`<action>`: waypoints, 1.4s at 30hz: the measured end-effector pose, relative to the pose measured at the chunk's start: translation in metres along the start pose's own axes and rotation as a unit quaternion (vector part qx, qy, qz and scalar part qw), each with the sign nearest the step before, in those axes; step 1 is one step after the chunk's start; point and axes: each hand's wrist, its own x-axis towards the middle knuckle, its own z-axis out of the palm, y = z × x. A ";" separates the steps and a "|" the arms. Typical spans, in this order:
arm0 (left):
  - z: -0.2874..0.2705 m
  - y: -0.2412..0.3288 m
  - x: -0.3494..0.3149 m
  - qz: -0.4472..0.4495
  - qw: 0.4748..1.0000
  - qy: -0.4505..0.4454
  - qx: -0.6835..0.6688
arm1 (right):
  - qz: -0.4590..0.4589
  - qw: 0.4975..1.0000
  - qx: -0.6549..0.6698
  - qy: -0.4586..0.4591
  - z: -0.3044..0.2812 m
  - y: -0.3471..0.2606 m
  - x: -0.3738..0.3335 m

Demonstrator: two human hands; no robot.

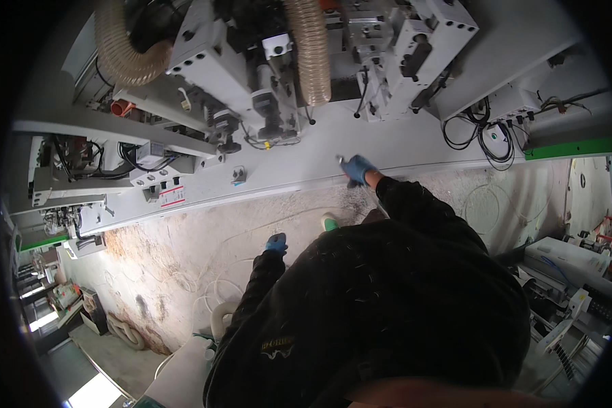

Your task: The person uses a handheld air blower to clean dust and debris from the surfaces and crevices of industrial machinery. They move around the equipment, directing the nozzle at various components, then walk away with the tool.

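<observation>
My right hand [359, 170], in a blue glove, reaches out over the pale grey machine base [306, 163]. Its fingers are closed, and a small shiny object [340, 160] sticks out at their tip, too small and blurred to name. Lower and to the left, my left hand [276, 243], also in a blue glove, hangs above the floor with its fingers curled and nothing visible in them. Both arms wear black sleeves. On the machine base, left of my right hand, sits a small metal block [239, 175] with a blue part under it.
Machine units with ribbed clear hoses [309, 54] stand over the base. Black cables [486, 139] hang in loops at the right. A shoe with a green patch [329, 222] stands on the stained floor [183, 251]. More machinery [568, 285] is at the lower right.
</observation>
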 end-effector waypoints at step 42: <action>-0.173 -0.067 0.024 -0.022 0.994 -0.047 -0.098 | -0.044 0.940 0.283 0.185 0.004 -0.189 0.030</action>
